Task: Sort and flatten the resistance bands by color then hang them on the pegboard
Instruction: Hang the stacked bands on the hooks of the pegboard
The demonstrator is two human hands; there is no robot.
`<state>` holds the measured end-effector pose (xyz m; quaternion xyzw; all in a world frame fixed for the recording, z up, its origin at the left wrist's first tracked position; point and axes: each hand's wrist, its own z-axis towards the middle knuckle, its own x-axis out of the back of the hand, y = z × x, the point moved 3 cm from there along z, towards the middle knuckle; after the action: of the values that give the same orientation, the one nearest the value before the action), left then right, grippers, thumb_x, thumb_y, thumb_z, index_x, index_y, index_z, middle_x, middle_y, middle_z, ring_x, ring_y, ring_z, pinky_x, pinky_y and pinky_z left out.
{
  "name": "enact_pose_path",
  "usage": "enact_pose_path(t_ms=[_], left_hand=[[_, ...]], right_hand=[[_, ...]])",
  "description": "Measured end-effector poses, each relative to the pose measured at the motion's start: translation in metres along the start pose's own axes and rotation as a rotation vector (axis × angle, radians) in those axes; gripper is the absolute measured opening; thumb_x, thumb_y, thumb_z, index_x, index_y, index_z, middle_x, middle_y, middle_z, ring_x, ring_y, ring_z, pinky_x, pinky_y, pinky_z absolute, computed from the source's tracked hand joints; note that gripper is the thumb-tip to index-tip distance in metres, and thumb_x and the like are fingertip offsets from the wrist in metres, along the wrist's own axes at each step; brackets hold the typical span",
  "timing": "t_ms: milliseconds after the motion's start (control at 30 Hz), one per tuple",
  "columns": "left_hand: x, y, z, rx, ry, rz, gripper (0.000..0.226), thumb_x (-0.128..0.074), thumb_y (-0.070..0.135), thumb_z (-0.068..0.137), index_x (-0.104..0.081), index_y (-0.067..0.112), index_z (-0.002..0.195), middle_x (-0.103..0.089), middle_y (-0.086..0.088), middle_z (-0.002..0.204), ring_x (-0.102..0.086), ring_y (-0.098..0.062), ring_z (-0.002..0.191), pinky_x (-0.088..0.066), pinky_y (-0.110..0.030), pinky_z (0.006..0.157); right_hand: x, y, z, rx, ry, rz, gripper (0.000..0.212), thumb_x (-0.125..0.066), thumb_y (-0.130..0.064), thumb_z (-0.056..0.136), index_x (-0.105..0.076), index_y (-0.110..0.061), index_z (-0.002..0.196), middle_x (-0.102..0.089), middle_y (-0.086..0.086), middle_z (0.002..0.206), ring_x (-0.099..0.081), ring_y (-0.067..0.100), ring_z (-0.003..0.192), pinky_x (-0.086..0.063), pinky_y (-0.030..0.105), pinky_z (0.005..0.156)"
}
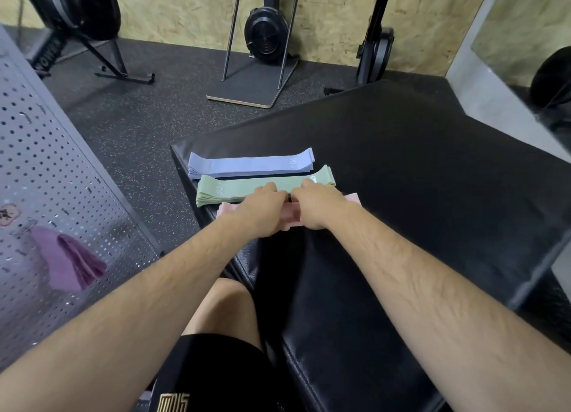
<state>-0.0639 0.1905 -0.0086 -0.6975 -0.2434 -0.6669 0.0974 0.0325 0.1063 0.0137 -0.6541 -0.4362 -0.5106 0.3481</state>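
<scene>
speckled black rubber floor, chipboard wall, black padded bench, mirror at right

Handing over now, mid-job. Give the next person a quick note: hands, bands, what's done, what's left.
Hands: left hand and right hand both grip the pink stack on the black bench, fingers curled over its far edge.
Beyond it: green stack, then blue stack, both flat, lying parallel.
Done: purple bands hang on the pegboard.
Left: hang pink, green and blue.
</scene>
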Motion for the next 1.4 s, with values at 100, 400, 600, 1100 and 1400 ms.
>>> enact_pose_path(t_ms=[100,400,600,1100,1400], left_hand=[[0.002,0.004,-0.003,0.014,0.043,-0.016,0.052,-0.077,0.034,0.084,-0.051,0.009,0.121,-0.045,-0.011,0.120,-0.053,-0.032,0.105,-0.045,-0.041,0.090],[0.012,0.015,-0.016,-0.021,0.035,0.083,0.030,-0.056,0.044,0.095,-0.056,0.017,0.106,-0.060,-0.004,0.111,-0.051,-0.028,0.106,-0.036,-0.037,0.090],[0.028,0.020,-0.035,-0.045,0.072,-0.097,0.034,-0.066,0.039,0.087,-0.037,0.024,0.080,-0.045,0.002,0.086,-0.056,-0.027,0.081,-0.040,-0.035,0.069],[0.117,-0.005,-0.104,0.031,0.296,-0.636,0.036,-0.070,0.010,0.081,-0.053,0.018,0.111,-0.056,0.013,0.091,-0.053,-0.008,0.084,-0.039,-0.020,0.068],[0.175,-0.045,-0.157,0.069,0.241,-0.685,0.063,-0.079,0.035,0.062,-0.051,0.030,0.117,-0.064,-0.003,0.100,-0.065,-0.021,0.088,-0.053,-0.038,0.079]], right_hand=[[-0.006,0.001,-0.006,0.023,0.105,-0.032,0.030,-0.057,-0.016,0.092,-0.053,-0.020,0.122,-0.058,0.002,0.117,-0.057,0.024,0.105,-0.037,0.037,0.092],[-0.011,-0.007,-0.030,0.067,0.335,-0.171,0.027,-0.053,-0.011,0.089,-0.060,-0.017,0.115,-0.060,0.003,0.115,-0.052,0.025,0.109,-0.037,0.034,0.090],[0.000,-0.016,-0.059,0.117,0.461,-0.147,0.023,-0.054,-0.008,0.088,-0.061,-0.014,0.109,-0.058,0.004,0.107,-0.055,0.026,0.099,-0.036,0.036,0.087],[0.084,-0.067,-0.090,0.251,0.618,0.374,0.037,-0.064,-0.013,0.081,-0.052,-0.014,0.116,-0.057,0.003,0.114,-0.054,0.026,0.100,-0.042,0.041,0.087],[0.133,-0.110,-0.090,0.286,0.465,0.791,0.031,-0.061,-0.015,0.089,-0.047,-0.022,0.116,-0.058,-0.012,0.099,-0.061,0.015,0.088,-0.049,0.037,0.081]])
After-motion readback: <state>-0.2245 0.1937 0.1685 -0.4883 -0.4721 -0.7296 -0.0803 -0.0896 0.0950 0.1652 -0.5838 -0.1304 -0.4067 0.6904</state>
